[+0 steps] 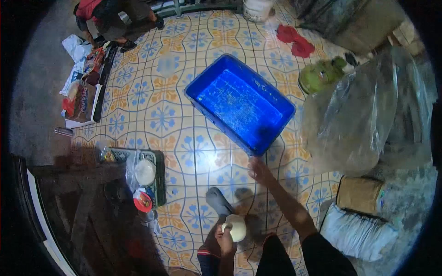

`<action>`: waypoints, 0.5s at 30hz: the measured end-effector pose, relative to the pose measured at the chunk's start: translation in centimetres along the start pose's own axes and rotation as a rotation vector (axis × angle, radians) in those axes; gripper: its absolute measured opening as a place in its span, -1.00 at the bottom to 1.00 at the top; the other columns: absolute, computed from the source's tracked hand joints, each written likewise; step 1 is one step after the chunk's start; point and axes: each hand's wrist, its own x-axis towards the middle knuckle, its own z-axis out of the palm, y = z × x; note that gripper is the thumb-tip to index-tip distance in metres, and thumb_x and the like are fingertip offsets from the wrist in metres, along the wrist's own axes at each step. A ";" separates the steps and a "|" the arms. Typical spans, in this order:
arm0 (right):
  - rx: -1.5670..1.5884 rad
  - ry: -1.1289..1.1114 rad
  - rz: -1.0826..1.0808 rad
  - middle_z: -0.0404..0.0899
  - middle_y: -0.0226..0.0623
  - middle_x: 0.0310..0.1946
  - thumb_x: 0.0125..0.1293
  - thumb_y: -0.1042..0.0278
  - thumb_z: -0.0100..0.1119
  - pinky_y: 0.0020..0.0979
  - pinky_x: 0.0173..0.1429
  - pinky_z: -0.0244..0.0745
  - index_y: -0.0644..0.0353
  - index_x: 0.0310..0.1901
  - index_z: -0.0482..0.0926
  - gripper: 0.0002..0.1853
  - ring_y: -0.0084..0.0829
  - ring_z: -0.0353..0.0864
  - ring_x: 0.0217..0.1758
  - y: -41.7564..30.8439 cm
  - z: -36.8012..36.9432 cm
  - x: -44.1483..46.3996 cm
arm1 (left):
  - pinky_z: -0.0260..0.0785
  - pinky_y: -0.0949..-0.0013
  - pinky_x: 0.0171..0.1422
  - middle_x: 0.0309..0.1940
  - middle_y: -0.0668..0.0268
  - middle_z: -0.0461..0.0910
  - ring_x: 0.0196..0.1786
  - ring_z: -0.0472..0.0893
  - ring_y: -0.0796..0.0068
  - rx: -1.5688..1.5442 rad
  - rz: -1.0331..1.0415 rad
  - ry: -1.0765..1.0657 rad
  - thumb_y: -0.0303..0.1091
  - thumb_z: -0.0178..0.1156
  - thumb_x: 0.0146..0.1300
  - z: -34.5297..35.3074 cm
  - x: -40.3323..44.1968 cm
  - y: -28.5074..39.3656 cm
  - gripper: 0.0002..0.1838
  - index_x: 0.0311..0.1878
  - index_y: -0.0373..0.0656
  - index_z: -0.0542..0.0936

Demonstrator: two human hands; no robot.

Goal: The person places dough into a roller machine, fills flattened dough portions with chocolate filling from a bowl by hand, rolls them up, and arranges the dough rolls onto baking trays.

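An empty blue rectangular bin (235,103) with scuffed inner walls lies on the patterned tile floor. Just below its near corner is my right hand (260,171), on an outstretched arm; its fingers are blurred, and whether they touch the bin cannot be made out. Lower down, near my shoe, my left hand (224,237) is closed on the handle of a cream-coloured cup (236,228).
A green crate (159,178) with containers stands at left. Another person (103,20) bends by packages (83,101) at upper left. Clear plastic sheeting (359,115), a green bag-like item (320,76) and red cloth (295,40) are at right; a white sack (357,233) lies below.
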 end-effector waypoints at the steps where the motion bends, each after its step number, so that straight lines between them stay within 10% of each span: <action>1: -0.027 0.069 0.047 0.46 -0.36 0.14 0.29 0.09 0.22 -0.22 0.24 0.37 0.06 0.15 0.47 -0.55 -0.35 0.40 0.23 -1.2 3.4 1.0 | 0.50 0.33 -0.21 -0.26 0.18 0.59 -0.25 0.60 0.40 0.088 0.037 -0.030 -0.46 0.12 0.21 0.0 2.2 1.1 -0.79 -0.10 -0.31 0.49; 5: -0.275 0.113 0.068 0.52 -0.33 0.02 0.33 0.09 0.17 -0.24 0.16 0.40 0.12 0.06 0.52 -0.62 -0.37 0.47 0.12 -2.4 16.7 3.1 | 0.38 0.42 -0.19 -0.37 0.34 0.57 -0.31 0.49 0.56 0.366 0.180 -0.084 -0.50 0.22 0.16 0.9 14.8 4.4 -0.94 -0.29 -0.24 0.57; 9: -0.649 0.105 -0.045 0.59 -0.31 -0.11 0.36 0.08 0.13 -0.27 0.08 0.44 0.18 -0.03 0.58 -0.66 -0.38 0.55 0.00 -3.1 30.6 4.7 | 0.36 0.39 0.06 -0.26 0.27 0.58 -0.16 0.53 0.41 -0.237 -0.116 -0.212 -0.38 0.24 0.25 5.0 21.7 16.3 -0.80 -0.13 -0.28 0.57; 13: -1.037 -0.068 -1.026 0.66 -0.28 -0.23 0.40 0.08 0.08 -0.29 0.01 0.48 0.23 -0.12 0.63 -0.65 -0.40 0.62 -0.11 -7.3 41.3 6.9 | 0.40 0.35 0.03 -0.24 0.25 0.58 -0.15 0.54 0.40 -0.123 -0.160 -0.294 -0.28 0.23 0.25 13.4 21.8 38.5 -0.71 -0.09 -0.30 0.55; 15: -0.938 -0.099 -0.013 0.63 -0.32 -0.40 0.42 -0.14 -0.04 -0.31 -0.16 0.49 0.23 -0.18 0.64 -0.48 -0.42 0.61 -0.33 -13.0 49.6 6.9 | 0.41 0.33 0.02 -0.23 0.23 0.58 -0.15 0.55 0.40 -0.107 -0.142 -0.310 -0.24 0.23 0.25 17.2 22.4 46.2 -0.67 -0.07 -0.31 0.53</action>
